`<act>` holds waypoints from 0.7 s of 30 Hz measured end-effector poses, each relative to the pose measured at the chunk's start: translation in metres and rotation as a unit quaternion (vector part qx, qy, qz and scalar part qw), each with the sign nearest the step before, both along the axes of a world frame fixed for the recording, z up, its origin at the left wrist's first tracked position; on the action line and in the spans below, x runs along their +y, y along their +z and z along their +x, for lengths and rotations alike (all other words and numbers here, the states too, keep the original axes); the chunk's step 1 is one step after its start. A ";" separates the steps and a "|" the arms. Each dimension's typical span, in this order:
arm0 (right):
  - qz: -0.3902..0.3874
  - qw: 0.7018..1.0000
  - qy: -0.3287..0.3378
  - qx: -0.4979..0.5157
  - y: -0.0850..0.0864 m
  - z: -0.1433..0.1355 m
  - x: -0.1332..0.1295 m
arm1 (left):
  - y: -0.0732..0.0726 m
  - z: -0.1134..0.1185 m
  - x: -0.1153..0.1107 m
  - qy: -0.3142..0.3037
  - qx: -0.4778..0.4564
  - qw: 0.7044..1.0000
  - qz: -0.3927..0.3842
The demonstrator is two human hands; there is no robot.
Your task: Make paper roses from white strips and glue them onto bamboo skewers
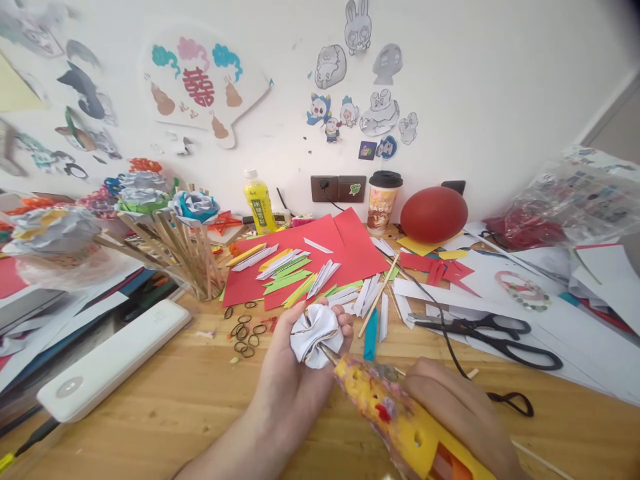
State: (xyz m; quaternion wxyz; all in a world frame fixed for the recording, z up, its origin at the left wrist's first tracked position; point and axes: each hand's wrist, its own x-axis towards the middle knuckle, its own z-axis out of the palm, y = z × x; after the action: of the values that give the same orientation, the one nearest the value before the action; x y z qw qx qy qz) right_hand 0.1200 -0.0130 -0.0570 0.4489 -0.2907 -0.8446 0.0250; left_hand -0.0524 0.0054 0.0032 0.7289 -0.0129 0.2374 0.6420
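Observation:
A white folded-paper flower (314,333) rests in my left hand (295,380), its fingers curled round the far side. My right hand (445,393) grips a yellow glue gun (395,413) smeared with dried, coloured residue. The gun's metal nozzle touches the folds near the flower's lower middle. Just beyond my left hand, folded strips of white, green and yellow paper (287,273) lie on red paper sheets (320,243). Several brown rubber bands (245,333) are scattered to the left of it.
Black scissors (490,333) lie on white paper at the right, with a black cable beside them. A cup (384,203), a red balloon-like object (434,215) and a yellow bottle (259,203) stand at the back. Wooden sticks (185,267) and a white lamp-like bar (115,360) occupy the left.

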 end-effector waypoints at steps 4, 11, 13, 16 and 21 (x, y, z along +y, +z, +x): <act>0.014 1.000 -0.011 0.010 0.001 -0.002 0.000 | 0.000 -0.001 0.000 -0.004 0.000 1.000 0.006; -0.004 1.000 -0.009 0.011 0.004 0.000 0.000 | 0.003 0.000 -0.002 0.001 0.013 1.000 0.010; -0.010 1.000 -0.010 0.000 0.005 0.001 0.000 | 0.004 0.000 -0.001 0.001 0.012 1.000 0.006; -0.016 1.000 -0.011 0.005 0.005 0.000 0.000 | 0.005 0.000 -0.001 0.010 0.011 1.000 0.002; -0.014 1.000 -0.014 0.019 0.006 -0.004 0.001 | 0.008 -0.002 -0.001 0.017 0.011 1.000 0.010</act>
State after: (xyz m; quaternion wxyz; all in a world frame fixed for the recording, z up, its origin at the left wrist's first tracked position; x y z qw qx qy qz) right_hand 0.1165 -0.0122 -0.0515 0.4612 -0.3087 -0.8311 0.0361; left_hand -0.0541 0.0040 0.0113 0.7154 -0.0030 0.2386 0.6567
